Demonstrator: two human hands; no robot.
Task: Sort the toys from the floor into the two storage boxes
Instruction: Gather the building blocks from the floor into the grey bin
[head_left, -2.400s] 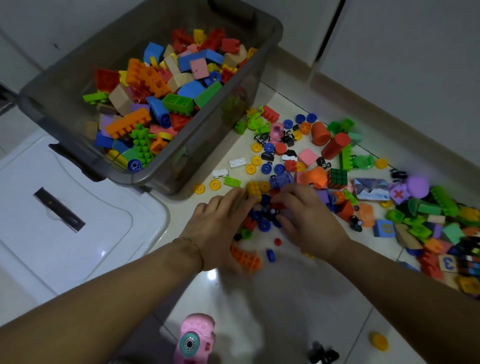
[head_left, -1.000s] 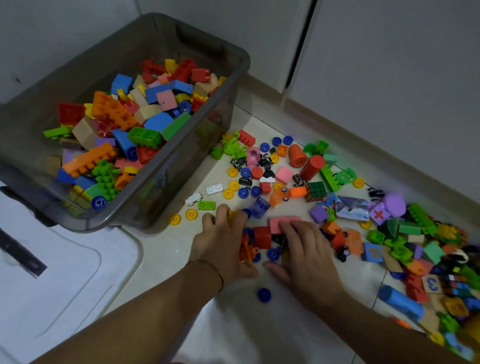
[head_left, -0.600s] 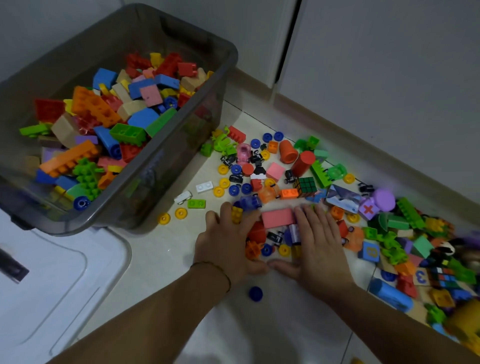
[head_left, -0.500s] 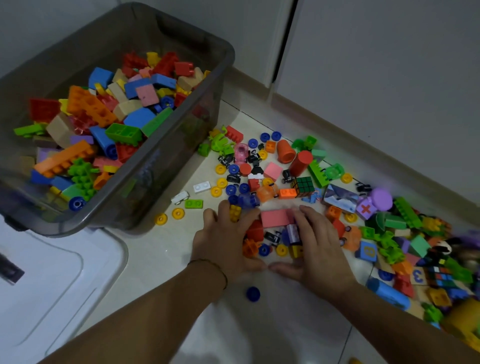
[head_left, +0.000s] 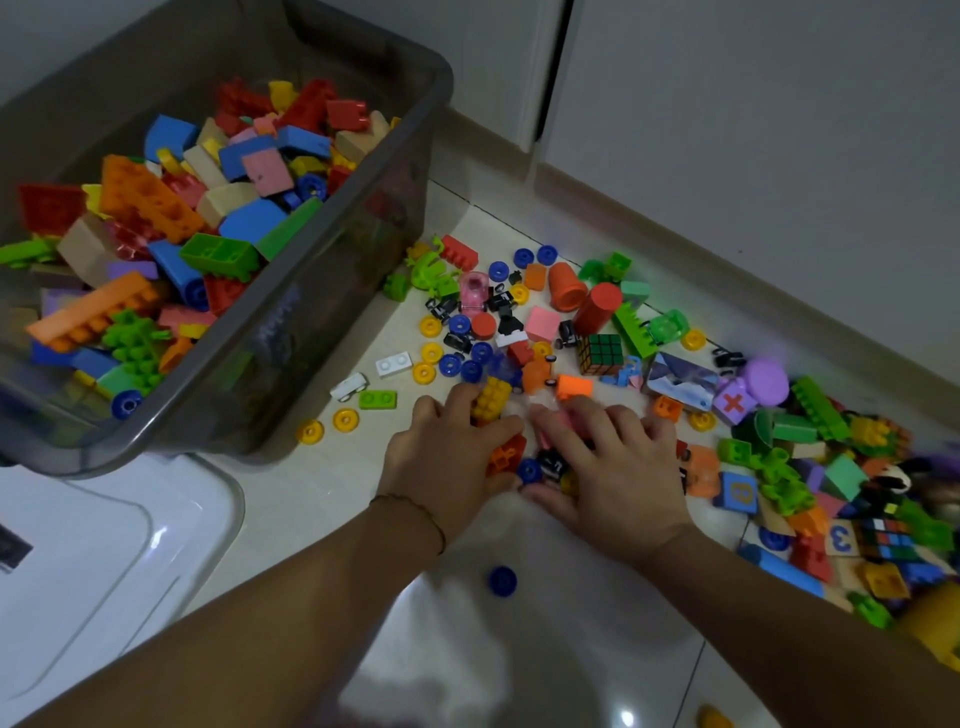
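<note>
Bare left forearm (head_left: 249, 623), thin bracelet (head_left: 415, 512) round its wrist, bare right forearm (head_left: 789, 618), left hand (head_left: 447, 457) and right hand (head_left: 618, 467) both bare
</note>
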